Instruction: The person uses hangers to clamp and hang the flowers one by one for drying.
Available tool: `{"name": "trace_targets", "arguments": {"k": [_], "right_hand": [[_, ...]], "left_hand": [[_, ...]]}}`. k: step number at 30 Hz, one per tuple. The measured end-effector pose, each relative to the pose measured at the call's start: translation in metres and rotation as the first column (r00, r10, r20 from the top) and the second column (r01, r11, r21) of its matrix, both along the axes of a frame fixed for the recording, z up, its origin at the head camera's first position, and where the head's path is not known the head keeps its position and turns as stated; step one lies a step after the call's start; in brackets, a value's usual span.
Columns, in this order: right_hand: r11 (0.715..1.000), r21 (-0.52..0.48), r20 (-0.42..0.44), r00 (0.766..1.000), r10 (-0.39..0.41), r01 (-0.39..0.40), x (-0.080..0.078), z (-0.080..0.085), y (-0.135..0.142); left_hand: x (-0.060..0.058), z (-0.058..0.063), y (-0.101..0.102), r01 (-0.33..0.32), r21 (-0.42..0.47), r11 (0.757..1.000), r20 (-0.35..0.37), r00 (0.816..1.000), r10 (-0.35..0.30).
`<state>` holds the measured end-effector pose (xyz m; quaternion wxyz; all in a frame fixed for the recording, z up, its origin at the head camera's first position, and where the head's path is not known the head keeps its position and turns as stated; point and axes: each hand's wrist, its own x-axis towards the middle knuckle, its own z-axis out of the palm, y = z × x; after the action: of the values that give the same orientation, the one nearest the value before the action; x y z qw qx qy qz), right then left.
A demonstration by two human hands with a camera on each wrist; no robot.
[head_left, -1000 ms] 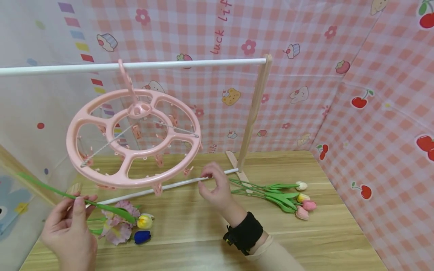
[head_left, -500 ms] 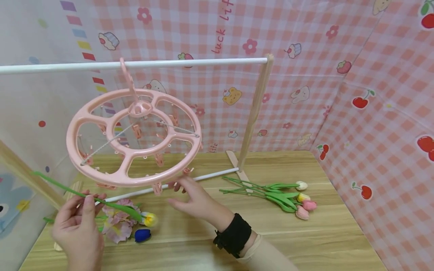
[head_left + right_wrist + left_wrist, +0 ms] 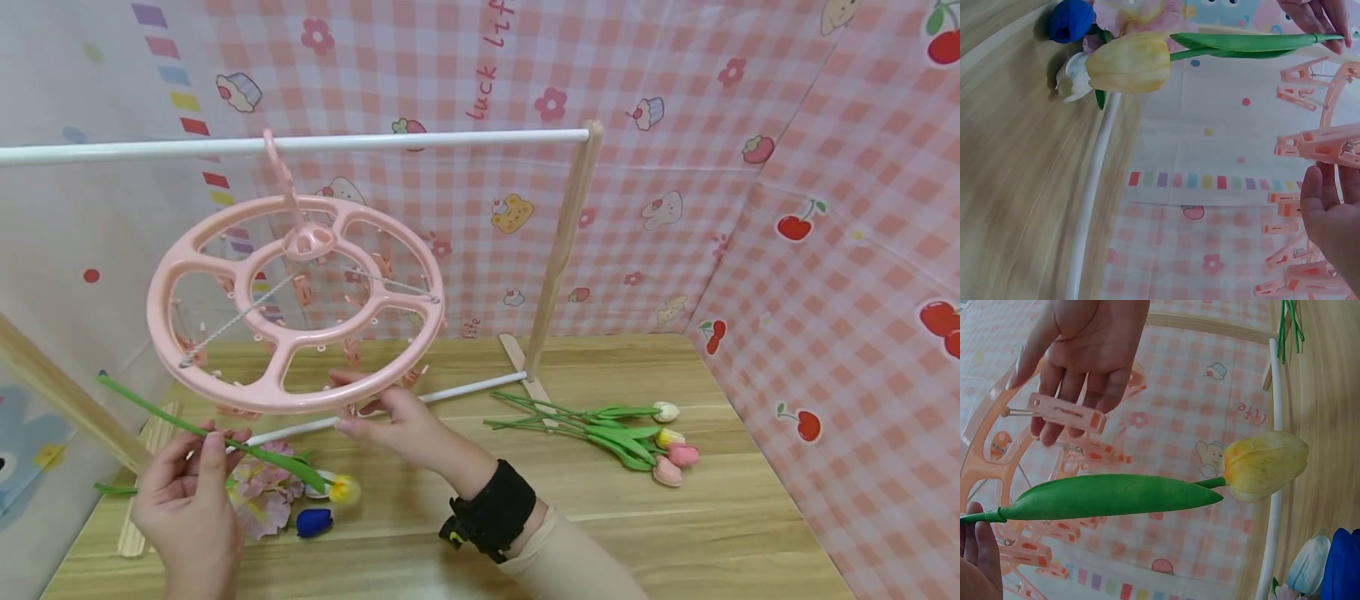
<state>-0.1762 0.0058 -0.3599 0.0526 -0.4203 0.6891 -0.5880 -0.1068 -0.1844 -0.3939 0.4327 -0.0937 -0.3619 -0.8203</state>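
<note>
My left hand (image 3: 191,504) pinches the green stem of a yellow tulip (image 3: 344,490), which lies slantwise with its bloom to the right. From a white rail hangs a round pink clip hanger (image 3: 157,304). At the hanger's front rim is my right hand (image 3: 412,433). In the left wrist view its fingers (image 3: 1072,387) extend behind a pink clip (image 3: 1067,412), with the thumb standing apart from it. The right wrist view has the fingertips just beside that clip (image 3: 1319,149); whether they touch it is unclear.
Beneath the left hand lie a blue tulip (image 3: 313,522), a white tulip (image 3: 1075,78) and ruffled pink flowers (image 3: 264,500). Several tulips (image 3: 622,433) lie on the table's right side. The rack's wooden post (image 3: 566,242) and lower white bar (image 3: 472,388) stand behind the right hand.
My right hand has moved left from beside the lower bar to the hanger's front clip. The left hand has shifted slightly right, carrying the yellow tulip.
</note>
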Motion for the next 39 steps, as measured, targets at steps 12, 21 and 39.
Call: {"name": "trace_targets", "arguments": {"k": [12, 21, 39], "right_hand": [[0.999, 0.001, 0.036, 0.998, -0.043, 0.043, -0.001, -0.004, 0.007], [0.999, -0.044, 0.043, 0.999, -0.021, 0.023, -0.002, -0.006, 0.012], [0.994, -0.007, -0.002, 0.994, -0.106, 0.106, 0.004, 0.000, 0.008]], "left_hand": [[0.000, -0.002, 0.002, -0.019, -0.006, 1.000, 0.014, 1.000, 0.019], [0.000, -0.002, 0.005, 0.001, -0.002, 1.000, -0.009, 1.000, -0.001], [-0.002, -0.001, 0.011, 0.004, -0.014, 1.000, -0.016, 1.000, -0.004]]}}
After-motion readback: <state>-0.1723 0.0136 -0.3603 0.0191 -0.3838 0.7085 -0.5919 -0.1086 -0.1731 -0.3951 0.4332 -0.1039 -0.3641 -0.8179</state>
